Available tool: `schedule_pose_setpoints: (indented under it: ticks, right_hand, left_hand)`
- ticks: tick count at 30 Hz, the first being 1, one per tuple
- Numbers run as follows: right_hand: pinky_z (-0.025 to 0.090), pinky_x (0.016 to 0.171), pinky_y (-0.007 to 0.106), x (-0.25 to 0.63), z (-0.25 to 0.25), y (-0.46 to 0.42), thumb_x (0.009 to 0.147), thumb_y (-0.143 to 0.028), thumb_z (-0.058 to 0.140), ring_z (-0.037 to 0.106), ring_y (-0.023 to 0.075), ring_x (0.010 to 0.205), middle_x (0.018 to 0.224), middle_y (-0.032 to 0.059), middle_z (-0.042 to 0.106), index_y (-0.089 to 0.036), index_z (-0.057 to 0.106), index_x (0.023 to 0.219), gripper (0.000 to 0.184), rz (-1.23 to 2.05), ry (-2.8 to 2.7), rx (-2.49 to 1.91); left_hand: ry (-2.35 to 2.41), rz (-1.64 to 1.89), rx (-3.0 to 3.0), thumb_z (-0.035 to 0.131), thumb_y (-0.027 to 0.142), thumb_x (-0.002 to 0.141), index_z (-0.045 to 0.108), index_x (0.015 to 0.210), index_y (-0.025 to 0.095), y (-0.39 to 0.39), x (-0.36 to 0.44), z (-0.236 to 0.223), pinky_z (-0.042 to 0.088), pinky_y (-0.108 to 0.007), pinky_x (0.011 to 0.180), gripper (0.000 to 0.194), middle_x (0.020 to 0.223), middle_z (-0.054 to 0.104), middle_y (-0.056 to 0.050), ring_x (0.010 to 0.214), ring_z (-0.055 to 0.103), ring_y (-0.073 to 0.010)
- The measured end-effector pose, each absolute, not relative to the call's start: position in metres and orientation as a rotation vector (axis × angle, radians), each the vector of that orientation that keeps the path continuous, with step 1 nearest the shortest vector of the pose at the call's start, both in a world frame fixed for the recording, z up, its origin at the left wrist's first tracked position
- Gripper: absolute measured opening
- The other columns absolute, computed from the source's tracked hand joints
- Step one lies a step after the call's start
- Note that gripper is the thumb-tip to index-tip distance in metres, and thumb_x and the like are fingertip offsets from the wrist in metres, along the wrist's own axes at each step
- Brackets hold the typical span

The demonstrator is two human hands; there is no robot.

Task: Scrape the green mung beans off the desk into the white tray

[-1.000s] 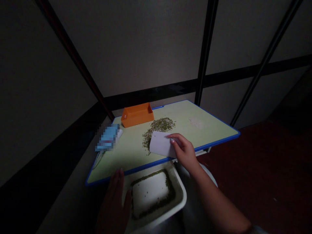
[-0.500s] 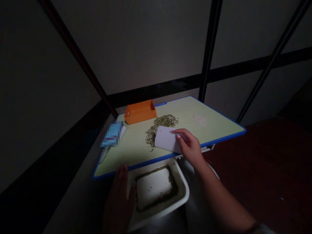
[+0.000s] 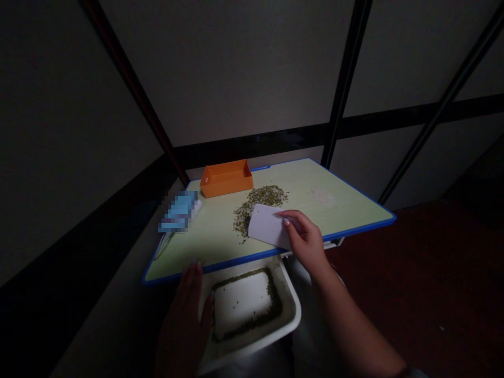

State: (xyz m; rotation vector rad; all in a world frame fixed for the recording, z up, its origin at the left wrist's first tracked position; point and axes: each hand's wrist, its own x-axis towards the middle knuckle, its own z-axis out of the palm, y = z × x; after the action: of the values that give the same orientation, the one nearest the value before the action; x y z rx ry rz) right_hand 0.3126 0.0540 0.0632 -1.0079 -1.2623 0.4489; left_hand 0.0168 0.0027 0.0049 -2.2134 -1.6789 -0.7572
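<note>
My right hand (image 3: 307,241) pinches a flat white scraper (image 3: 266,224) with a small hole near one corner. The scraper stands at a slant on the table (image 3: 212,231), its left edge against a scattered pile of small green beans or seeds (image 3: 268,196). Below the table's front edge is a white basin (image 3: 294,315), with more green grains (image 3: 275,302) gathered around its floor's edges. My left hand (image 3: 185,315), dim in shadow, holds the basin's left side, thumb over the rim and fingers stretched along it.
An orange open box (image 3: 226,181) stands at the back left of the blue-edged table. Left of it lies a blurred blue object (image 3: 179,210) with a white cable (image 3: 163,244). A thin pale patch of small bits (image 3: 323,197) lies on the right. Wall panels (image 3: 252,73) rise behind.
The view has shifted slightly. My right hand keeps its pinch on the scraper, which stays beside the pile with little movement. My left hand remains at the basin.
</note>
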Motion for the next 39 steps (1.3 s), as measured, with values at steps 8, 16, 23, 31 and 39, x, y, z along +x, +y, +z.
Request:
schedule_pose_setpoints:
  ticks: [8, 16, 23, 31, 39]
  right_hand:
    - [0.052, 0.085, 0.031, 0.312, 0.063, 0.054, 0.091, -0.024, 0.051, 0.067, 0.0194, 0.099, 0.103, 0.0041, 0.073, -0.024, 0.068, 0.101, 0.020, 0.447, -1.283, -0.992]
    - [0.051, 0.086, 0.030, 0.310, 0.062, 0.055, 0.091, -0.022, 0.051, 0.067, 0.0185, 0.099, 0.102, 0.0039, 0.073, -0.023, 0.068, 0.102, 0.019, 0.464, -1.320, -0.989]
    - [0.051, 0.086, 0.030, 0.310, 0.065, 0.053, 0.091, -0.022, 0.052, 0.067, 0.0183, 0.099, 0.102, 0.0035, 0.073, -0.024, 0.068, 0.100, 0.018, 0.442, -1.299, -0.983]
    - [0.050, 0.084, 0.029, 0.311, 0.062, 0.054, 0.091, -0.021, 0.053, 0.067, 0.0174, 0.097, 0.101, 0.0030, 0.073, -0.024, 0.068, 0.100, 0.018, 0.468, -1.330, -0.962]
    - [0.050, 0.085, 0.030, 0.313, 0.062, 0.056, 0.091, -0.023, 0.054, 0.066, 0.0183, 0.098, 0.101, 0.0034, 0.073, -0.024, 0.068, 0.098, 0.016, 0.494, -1.288, -0.973]
  left_hand:
    - [-1.659, -0.736, -2.213, 0.045, 0.036, 0.089, 0.014, 0.150, 0.032, 0.002, 0.019, 0.009, 0.047, -0.041, 0.107, 0.069, 0.153, 0.042, -0.007, 0.140, 0.039, -0.0223]
    - [-1.587, -0.691, -2.176, 0.043, 0.034, 0.090, 0.012, 0.150, 0.028, 0.004, 0.021, 0.013, 0.050, -0.041, 0.103, 0.068, 0.149, 0.046, -0.011, 0.136, 0.043, -0.0231]
    - [-1.557, -0.671, -2.181, 0.042, 0.034, 0.090, 0.011, 0.151, 0.027, 0.003, 0.020, 0.015, 0.050, -0.043, 0.102, 0.068, 0.147, 0.048, -0.013, 0.136, 0.042, -0.0240]
    - [-1.551, -0.671, -2.174, 0.043, 0.034, 0.090, 0.010, 0.151, 0.027, 0.003, 0.022, 0.015, 0.051, -0.042, 0.102, 0.069, 0.147, 0.049, -0.012, 0.136, 0.044, -0.0235]
    - [-1.592, -0.676, -2.177, 0.042, 0.034, 0.090, 0.010, 0.151, 0.027, 0.003, 0.020, 0.012, 0.050, -0.042, 0.103, 0.069, 0.149, 0.046, -0.010, 0.137, 0.042, -0.0228]
